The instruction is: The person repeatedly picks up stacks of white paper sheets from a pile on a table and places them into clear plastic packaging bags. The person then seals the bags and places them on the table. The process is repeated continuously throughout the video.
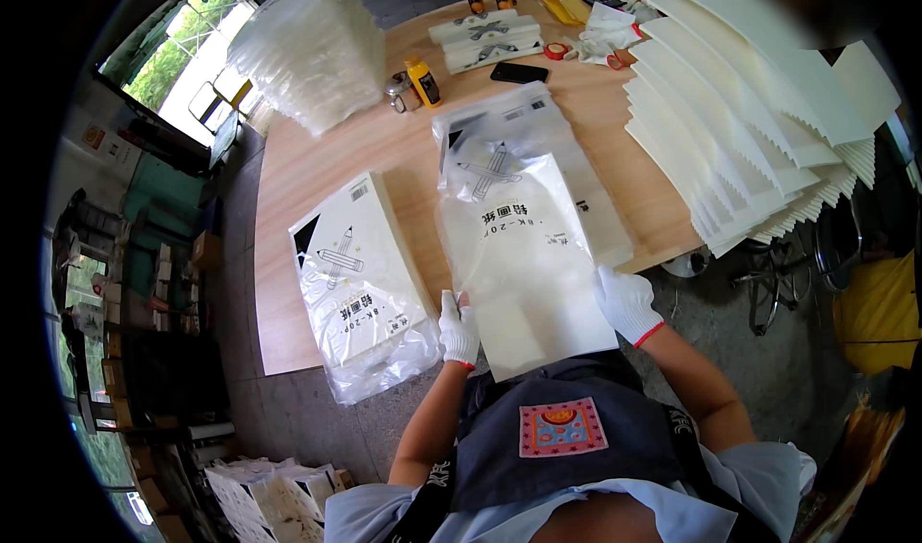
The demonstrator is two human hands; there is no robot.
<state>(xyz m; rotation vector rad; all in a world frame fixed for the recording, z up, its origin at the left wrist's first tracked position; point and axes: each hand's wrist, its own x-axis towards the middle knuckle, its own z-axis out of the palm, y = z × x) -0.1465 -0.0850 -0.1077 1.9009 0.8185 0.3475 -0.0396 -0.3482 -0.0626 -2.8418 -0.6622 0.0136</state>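
A stack of white drawing paper (543, 327) lies between my gloved hands, its near end overhanging the table edge. Its far part is inside a clear plastic bag (490, 218) printed with crossed pencils. My left hand (459, 332) grips the stack's left edge, beside the bag's side. On the opposite edge, my right hand (626, 305) is closed with its fingers partly hidden. Under the far end lies a pile of flat printed bags (567, 144). To the left rests a filled pack of paper (355, 265), its loose plastic end hanging over the table edge.
Fanned stacks of white paper (711, 130) cover the table's right side. A tall pile of plastic-wrapped sheets (307, 48) stands far left. Beyond the bags are a yellow bottle (423, 80), a jar (401, 94), a phone (520, 72), folded bags (488, 39) and red tape (555, 51).
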